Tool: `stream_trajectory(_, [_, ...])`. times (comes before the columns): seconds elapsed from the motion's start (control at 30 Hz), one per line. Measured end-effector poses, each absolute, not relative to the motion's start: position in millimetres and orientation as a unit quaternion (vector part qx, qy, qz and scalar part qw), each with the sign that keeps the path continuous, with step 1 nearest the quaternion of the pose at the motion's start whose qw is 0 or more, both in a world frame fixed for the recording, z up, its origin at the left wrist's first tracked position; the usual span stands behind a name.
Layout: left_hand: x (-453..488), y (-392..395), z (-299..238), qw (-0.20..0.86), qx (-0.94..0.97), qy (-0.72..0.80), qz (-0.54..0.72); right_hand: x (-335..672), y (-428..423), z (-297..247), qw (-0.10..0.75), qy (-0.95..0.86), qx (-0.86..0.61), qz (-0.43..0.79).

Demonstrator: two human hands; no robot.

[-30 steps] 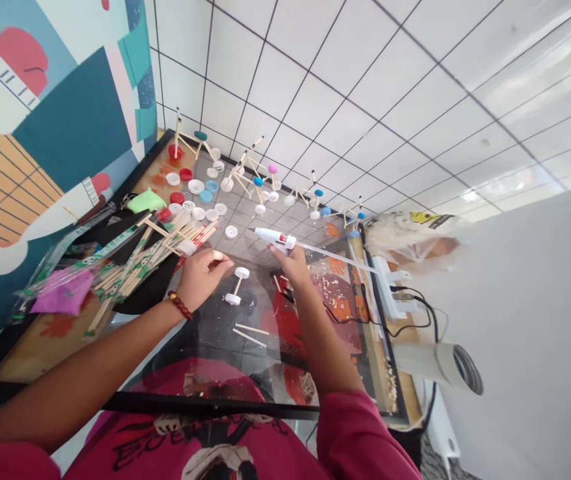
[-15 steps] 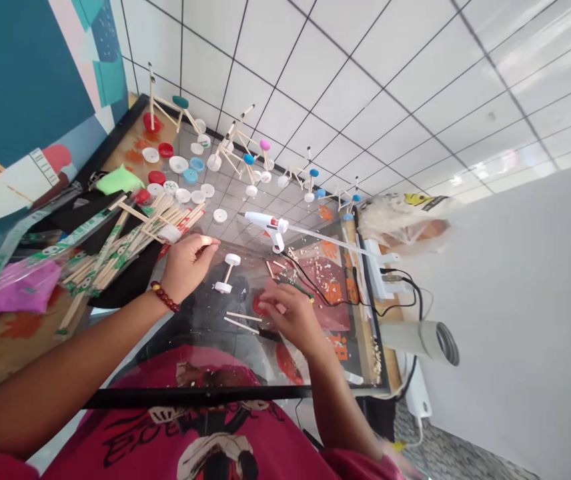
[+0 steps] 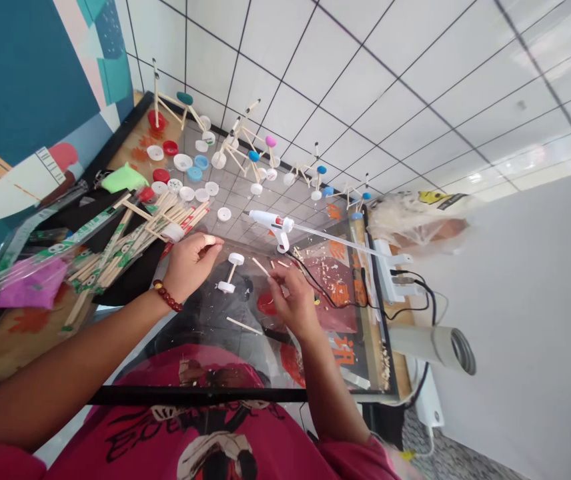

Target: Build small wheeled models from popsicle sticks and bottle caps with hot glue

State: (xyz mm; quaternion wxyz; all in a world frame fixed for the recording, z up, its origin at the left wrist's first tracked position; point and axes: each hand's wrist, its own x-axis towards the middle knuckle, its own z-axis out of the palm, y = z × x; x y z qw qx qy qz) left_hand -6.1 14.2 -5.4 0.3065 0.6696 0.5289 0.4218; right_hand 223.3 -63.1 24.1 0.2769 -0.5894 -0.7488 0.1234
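My right hand [image 3: 293, 300] pinches one end of a short wooden stick [image 3: 260, 267], which points up and to the left above the glass tabletop. My left hand [image 3: 193, 263] hovers left of centre with thumb and forefinger pressed together; whatever is between them, if anything, is too small to make out. Between the hands lies a pair of white bottle caps joined by a stick [image 3: 231, 273]. A second loose stick [image 3: 244, 325] rests nearer to me. Beyond my right hand stands a white glue gun [image 3: 271, 223] with a long clear glue stick in its back.
Bottle caps [image 3: 183, 162] in several colours and small stick-and-cap models [image 3: 253, 157] line the far side. A heap of wooden sticks [image 3: 125, 240] and plastic wrappers lies left. The glue gun's black cable [image 3: 333, 305] runs to a power strip [image 3: 389, 270] on the right.
My right hand has picked up one of the two loose sticks from the table and raised it away from me. My left hand stays almost where it was.
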Motion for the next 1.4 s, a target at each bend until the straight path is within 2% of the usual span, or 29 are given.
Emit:
stream_trajectory(0.37, [-5,14,-4,0.301,0.672,0.528,0.423,216,-56,-12,0.295,-0.768,-0.560,0.099])
stream_trajectory(1.4, [-4,12,1,0.310,0.669,0.529,0.420,214,-52,-16,0.286,-0.776,-0.552,0.107])
